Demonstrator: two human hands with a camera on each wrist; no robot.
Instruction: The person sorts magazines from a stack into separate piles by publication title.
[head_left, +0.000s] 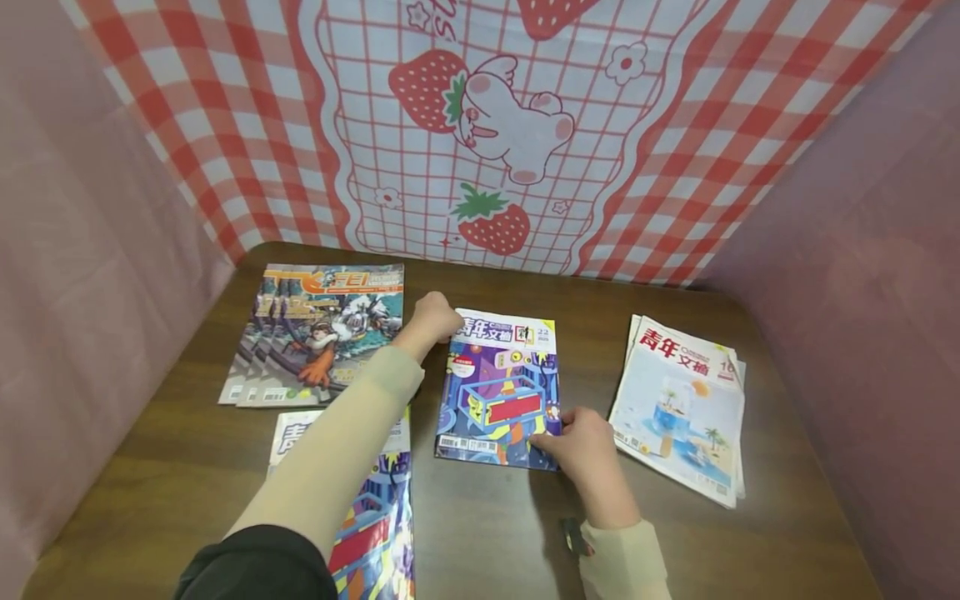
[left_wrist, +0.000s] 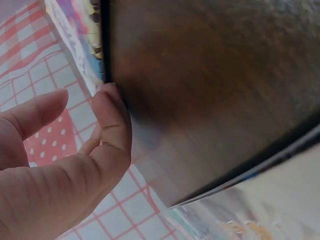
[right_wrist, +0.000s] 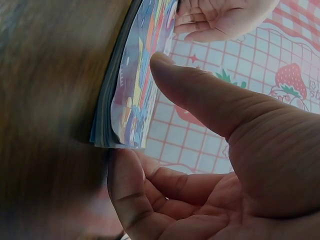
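Observation:
A purple-covered magazine [head_left: 498,392] lies flat at the middle of the dark wooden table, possibly more than one stacked. My left hand [head_left: 433,320] is at its upper left corner. In the left wrist view the bent fingers [left_wrist: 114,117] touch the edge, while the thumb stays apart from it. My right hand [head_left: 588,446] holds the lower right corner. The right wrist view shows the thumb [right_wrist: 185,82] on the cover and curled fingers [right_wrist: 127,180] against the edge of the layered pages [right_wrist: 105,120].
Fanned magazines [head_left: 322,333] with an orange title lie at the back left. Another purple magazine [head_left: 401,517] is partly hidden under my left arm. Loosely stacked magazines [head_left: 682,408] with a pale blue cover lie at the right. A strawberry-print cloth [head_left: 480,150] hangs behind the table [head_left: 487,533].

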